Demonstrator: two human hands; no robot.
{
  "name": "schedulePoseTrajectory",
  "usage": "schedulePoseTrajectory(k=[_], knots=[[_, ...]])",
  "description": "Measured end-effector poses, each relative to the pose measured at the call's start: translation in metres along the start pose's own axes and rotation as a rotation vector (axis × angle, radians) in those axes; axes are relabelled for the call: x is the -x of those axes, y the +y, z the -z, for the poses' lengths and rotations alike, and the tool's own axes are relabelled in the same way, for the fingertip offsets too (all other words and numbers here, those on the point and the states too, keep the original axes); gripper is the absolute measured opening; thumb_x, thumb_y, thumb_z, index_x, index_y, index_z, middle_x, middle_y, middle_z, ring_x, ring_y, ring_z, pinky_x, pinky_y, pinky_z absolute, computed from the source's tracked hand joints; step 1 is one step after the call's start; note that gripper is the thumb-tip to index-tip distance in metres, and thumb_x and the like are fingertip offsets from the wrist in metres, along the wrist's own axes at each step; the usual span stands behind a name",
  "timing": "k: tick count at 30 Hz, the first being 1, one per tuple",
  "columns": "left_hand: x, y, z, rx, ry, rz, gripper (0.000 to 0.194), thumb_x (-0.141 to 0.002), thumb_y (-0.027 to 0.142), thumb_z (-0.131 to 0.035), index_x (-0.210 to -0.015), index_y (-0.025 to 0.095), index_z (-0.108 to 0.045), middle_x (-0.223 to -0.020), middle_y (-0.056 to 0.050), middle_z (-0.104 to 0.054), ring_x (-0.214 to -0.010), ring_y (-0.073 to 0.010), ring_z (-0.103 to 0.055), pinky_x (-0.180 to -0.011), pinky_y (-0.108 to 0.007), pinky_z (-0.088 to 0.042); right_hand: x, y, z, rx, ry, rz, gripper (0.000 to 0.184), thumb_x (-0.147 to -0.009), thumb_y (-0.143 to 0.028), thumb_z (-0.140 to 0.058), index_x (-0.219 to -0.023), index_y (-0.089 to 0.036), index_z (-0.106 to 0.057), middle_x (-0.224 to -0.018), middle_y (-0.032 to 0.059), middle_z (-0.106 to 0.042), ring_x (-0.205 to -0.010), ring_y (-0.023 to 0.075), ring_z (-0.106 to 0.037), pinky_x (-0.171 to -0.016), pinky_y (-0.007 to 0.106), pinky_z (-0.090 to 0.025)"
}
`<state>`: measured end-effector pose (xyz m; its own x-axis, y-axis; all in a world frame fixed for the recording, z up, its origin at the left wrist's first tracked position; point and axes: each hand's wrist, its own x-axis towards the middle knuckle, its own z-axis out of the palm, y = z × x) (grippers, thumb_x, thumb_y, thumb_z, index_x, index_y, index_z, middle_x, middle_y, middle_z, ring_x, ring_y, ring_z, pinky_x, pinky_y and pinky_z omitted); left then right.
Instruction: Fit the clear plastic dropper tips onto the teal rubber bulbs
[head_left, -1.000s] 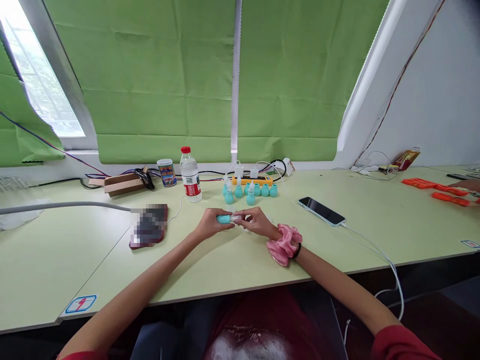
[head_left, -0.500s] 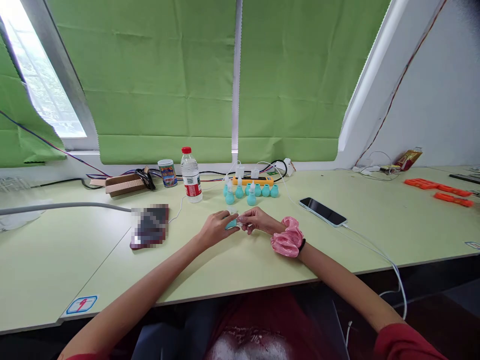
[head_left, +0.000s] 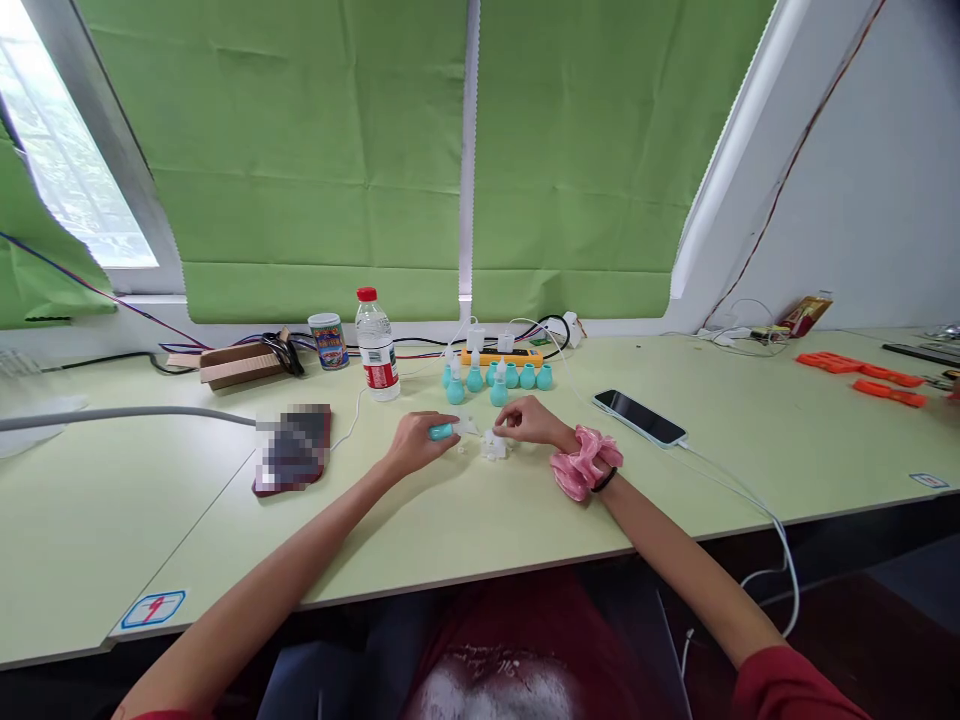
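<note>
left hand curled around a teal bulb, right hand bent beside small translucent pieces, cannot tell its grip

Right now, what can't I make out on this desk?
All in the head view:
Teal bulb: partly hidden by the left hand around it.
Right hand: its fingertips are too small to tell whether they hold anything.
White pieces: too small to make out their exact shapes.
Flat dark object: its face is blurred by pixelation.
Clear plastic: cut off by the left edge.
</note>
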<state>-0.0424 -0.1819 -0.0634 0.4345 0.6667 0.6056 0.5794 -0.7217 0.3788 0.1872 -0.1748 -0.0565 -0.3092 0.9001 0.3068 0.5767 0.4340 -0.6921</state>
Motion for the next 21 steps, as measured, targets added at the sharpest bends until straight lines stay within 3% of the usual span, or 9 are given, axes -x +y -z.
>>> schedulePoseTrajectory(k=[3,10,17,21], knots=[[-0.001,-0.002,0.000,0.042,0.008,0.057,0.023,-0.065,0.030,-0.061,-0.084,0.018,-0.067,-0.082,-0.004,-0.068,-0.073,-0.0179,-0.061,-0.066,-0.026,-0.045,0.002,0.001,-0.001,0.094,-0.049,0.009,0.020,-0.053,-0.033,-0.069,-0.060,-0.014,-0.065,-0.048,-0.0007,-0.055,-0.045,0.0085,-0.045,-0.046,0.021,-0.031],[-0.001,0.006,0.002,0.156,-0.032,0.127,0.035,-0.060,0.042,-0.065,-0.083,0.016,-0.067,-0.080,-0.005,-0.068,-0.071,-0.0187,-0.061,-0.063,-0.026,-0.046,0.002,0.002,-0.004,0.131,-0.119,0.022,0.012,-0.057,-0.026,-0.065,-0.054,-0.015,-0.063,-0.052,0.0010,-0.060,-0.049,0.0108,-0.050,-0.048,0.022,-0.034],[-0.001,0.004,0.002,0.230,-0.108,0.161,0.030,-0.058,0.037,-0.068,-0.079,0.016,-0.068,-0.068,-0.001,-0.065,-0.060,-0.0144,-0.056,-0.052,-0.022,-0.040,0.005,-0.012,0.000,-0.082,-0.074,0.091,0.023,-0.062,-0.034,-0.064,-0.074,-0.014,-0.061,-0.071,0.0036,-0.063,-0.065,0.0130,-0.057,-0.060,0.024,-0.045],[-0.001,0.005,0.001,0.282,-0.128,0.159,0.030,-0.059,0.036,-0.068,-0.079,0.015,-0.068,-0.068,-0.001,-0.063,-0.060,-0.0132,-0.055,-0.051,-0.021,-0.040,0.007,-0.021,-0.008,-0.279,-0.062,0.104,0.036,-0.054,-0.039,-0.069,-0.077,-0.012,-0.061,-0.073,0.0040,-0.063,-0.064,0.0142,-0.059,-0.056,0.026,-0.049]])
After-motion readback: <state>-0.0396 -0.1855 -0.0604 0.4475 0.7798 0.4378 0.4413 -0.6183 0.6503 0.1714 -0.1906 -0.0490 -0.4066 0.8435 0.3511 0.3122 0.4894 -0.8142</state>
